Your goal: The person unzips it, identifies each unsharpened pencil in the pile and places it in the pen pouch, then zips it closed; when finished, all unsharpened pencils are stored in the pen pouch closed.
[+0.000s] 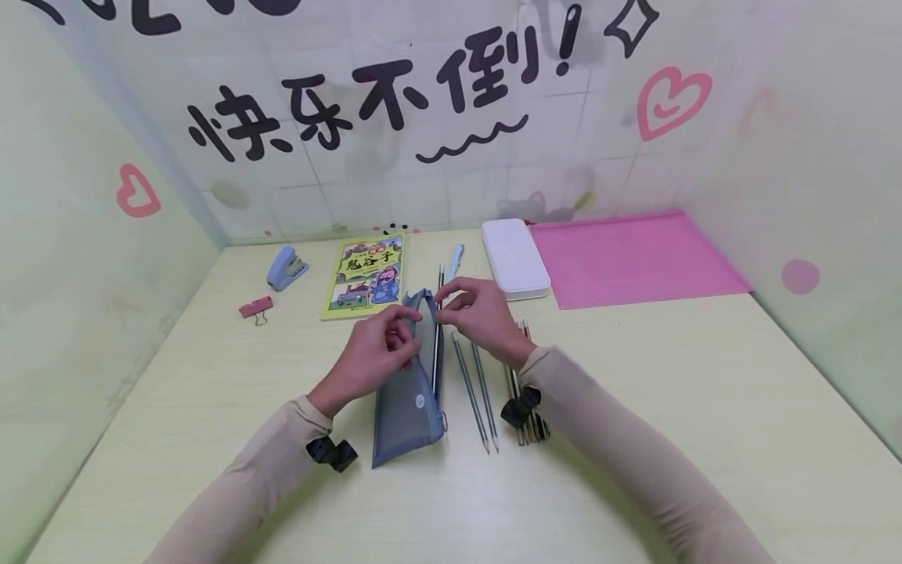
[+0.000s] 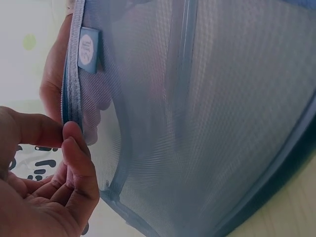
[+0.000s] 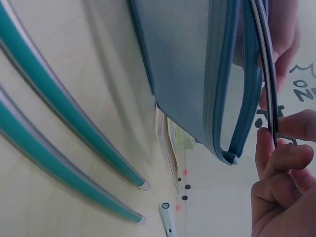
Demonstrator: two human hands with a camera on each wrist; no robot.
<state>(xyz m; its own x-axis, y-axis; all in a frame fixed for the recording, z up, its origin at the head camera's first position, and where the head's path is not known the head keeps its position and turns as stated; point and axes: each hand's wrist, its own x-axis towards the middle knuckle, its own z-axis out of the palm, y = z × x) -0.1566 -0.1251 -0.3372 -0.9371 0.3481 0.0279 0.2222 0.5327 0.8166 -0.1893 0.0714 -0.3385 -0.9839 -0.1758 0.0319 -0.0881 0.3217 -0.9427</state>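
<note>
Head view: left hand (image 1: 377,354) pinches blue mesh pouch (image 1: 406,399) at bench (image 1: 634,439) centre; right hand (image 1: 479,313) pinches one thin pencil (image 1: 438,345) at its opening. Two teal pencils (image 1: 475,392) lie right. Left wrist: fine mesh, zip edge pinched. Right wrist: fingers (image 3: 279,163) grip the slim pencil.

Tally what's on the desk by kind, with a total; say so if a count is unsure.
Mesh pencil pouch: 1
Pencil pinched in the right hand at the pouch opening: 1
Loose teal pencils: 2
Bundle of pencils under the right sleeve: 1, number hidden
Stapler: 1
Binder clip: 1
Booklet: 1
White case: 1
Pink folder: 1
Pale blue pen: 1
Total: 11
</note>
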